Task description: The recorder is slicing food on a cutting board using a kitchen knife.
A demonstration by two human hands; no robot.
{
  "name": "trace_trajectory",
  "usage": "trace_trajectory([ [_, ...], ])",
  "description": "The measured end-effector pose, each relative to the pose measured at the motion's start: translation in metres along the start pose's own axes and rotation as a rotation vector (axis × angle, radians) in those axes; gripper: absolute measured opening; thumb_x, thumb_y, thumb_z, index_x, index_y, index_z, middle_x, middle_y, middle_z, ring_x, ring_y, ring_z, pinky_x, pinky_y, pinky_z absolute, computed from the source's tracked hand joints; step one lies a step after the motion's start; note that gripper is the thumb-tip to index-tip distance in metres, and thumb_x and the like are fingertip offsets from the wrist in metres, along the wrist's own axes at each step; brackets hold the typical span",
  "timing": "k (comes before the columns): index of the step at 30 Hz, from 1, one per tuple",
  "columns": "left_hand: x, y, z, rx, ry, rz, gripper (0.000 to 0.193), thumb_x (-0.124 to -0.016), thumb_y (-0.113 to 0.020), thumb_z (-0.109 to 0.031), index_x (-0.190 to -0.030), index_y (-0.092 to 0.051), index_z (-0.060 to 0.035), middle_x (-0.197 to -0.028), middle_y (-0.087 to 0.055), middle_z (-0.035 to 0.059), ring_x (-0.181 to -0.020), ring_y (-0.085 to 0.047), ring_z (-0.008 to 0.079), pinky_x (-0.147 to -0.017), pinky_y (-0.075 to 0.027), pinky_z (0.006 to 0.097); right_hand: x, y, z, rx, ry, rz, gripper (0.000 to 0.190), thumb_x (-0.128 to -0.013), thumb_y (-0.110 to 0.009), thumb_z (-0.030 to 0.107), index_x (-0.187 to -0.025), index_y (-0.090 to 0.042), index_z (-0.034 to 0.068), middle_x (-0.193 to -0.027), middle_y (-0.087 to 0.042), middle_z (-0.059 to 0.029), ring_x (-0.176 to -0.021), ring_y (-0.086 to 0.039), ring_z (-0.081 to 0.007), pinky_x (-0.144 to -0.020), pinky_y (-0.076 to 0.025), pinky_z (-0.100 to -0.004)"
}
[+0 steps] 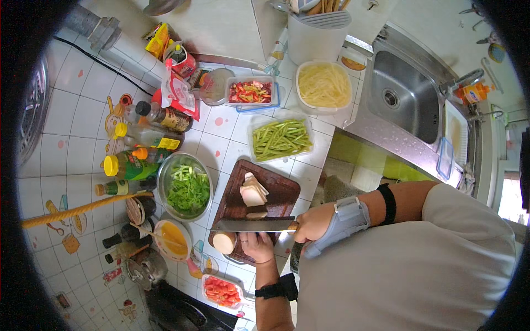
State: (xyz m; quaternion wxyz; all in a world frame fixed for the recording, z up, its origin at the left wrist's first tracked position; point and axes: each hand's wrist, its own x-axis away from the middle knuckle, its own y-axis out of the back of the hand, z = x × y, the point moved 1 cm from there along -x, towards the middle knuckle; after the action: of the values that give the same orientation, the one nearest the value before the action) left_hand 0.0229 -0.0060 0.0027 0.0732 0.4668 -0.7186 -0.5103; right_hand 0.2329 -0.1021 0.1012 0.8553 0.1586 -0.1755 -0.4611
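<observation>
My right hand (315, 222) grips the wooden handle of a cleaver (252, 224), whose broad blade lies across a dark wooden cutting board (230, 194). Just behind the blade, my left hand (257, 247) has its fingertips low over the board; what they press on is hidden. Beside those fingers sits a pale, round-ended piece of food (225, 242). A thin pale slice (256, 215) shows at the blade's other side. Farther up the board, several flat pale slices (253, 190) lie in an overlapping pile.
Around the board stand a metal bowl of chopped greens (188, 190), a tub of green stalks (282, 140), a bowl of yellow liquid (172, 240) and diced red pieces (222, 291). Bottles (132, 165) line the tiled wall. A steel sink (403, 95) is at upper right.
</observation>
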Motion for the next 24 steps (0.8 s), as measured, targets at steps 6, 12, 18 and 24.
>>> trace_trajectory([
  [6,-0.003,-0.001,-0.002,-0.033,-0.05,-0.033,0.02,-0.085,-0.067,-0.011,-0.103,-0.067,-0.0016,-0.105,-0.066,0.0202,-0.093,-0.063,0.0391,-0.084,-0.052,0.0432,-0.002,0.006,0.002,-0.02,-0.06,0.051,0.04,-0.078,-0.064,0.041,-0.073,-0.062,0.002,-0.066,-0.061,-0.0213,-0.067,-0.062,-0.0409,-0.061,-0.048,-0.0498],
  [12,-0.001,-0.003,-0.003,-0.025,-0.018,-0.04,0.019,-0.085,-0.067,-0.012,-0.101,-0.067,-0.002,-0.102,-0.066,0.019,-0.092,-0.064,0.0379,-0.084,-0.052,0.0423,0.013,0.01,0.006,-0.072,-0.028,-0.001,0.045,-0.084,-0.063,0.042,-0.067,-0.053,0.002,-0.061,-0.056,-0.0197,-0.063,-0.059,-0.0415,-0.059,-0.046,-0.0501],
  [18,0.001,-0.004,-0.002,-0.026,0.001,-0.056,0.018,-0.085,-0.068,-0.013,-0.1,-0.067,-0.003,-0.101,-0.066,0.0187,-0.09,-0.064,0.0369,-0.082,-0.053,0.0423,-0.012,-0.001,-0.008,-0.044,0.006,-0.021,0.044,-0.084,-0.064,0.043,-0.066,-0.054,0.004,-0.06,-0.057,-0.0182,-0.063,-0.06,-0.0412,-0.058,-0.046,-0.0497],
  [24,0.002,-0.003,-0.003,-0.028,0.026,-0.044,0.018,-0.085,-0.068,-0.013,-0.1,-0.066,-0.0018,-0.101,-0.066,0.0195,-0.091,-0.064,0.037,-0.082,-0.053,0.0426,0.004,0.001,-0.005,-0.01,-0.005,-0.028,0.045,-0.083,-0.065,0.043,-0.064,-0.053,0.004,-0.06,-0.056,-0.0186,-0.063,-0.06,-0.0412,-0.057,-0.046,-0.0489],
])
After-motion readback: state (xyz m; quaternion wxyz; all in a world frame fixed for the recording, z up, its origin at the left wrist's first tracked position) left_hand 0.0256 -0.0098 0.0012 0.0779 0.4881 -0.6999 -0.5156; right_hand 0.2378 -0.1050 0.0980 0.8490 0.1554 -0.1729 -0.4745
